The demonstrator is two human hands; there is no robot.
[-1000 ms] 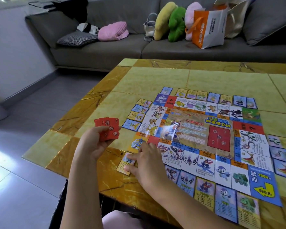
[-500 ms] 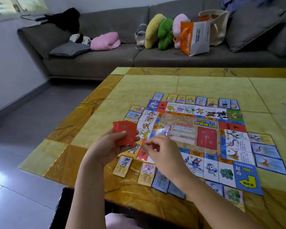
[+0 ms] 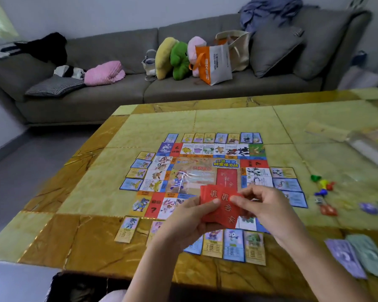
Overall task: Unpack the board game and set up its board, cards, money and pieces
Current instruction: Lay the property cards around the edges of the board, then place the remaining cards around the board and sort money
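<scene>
Both hands (image 3: 188, 221) (image 3: 268, 205) around red cards (image 3: 226, 207)

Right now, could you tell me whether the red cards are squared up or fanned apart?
Fanned slightly: the red cards sit offset, two printed faces showing side by side, gripped by the left hand and right hand.

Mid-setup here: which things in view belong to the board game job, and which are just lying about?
Job: red cards, gripped by left hand and pinched by right hand; board; property cards; play pieces; money notes.
Lying about: plush toys; orange bag; pink bundle; checked cushion, all on the sofa.
</scene>
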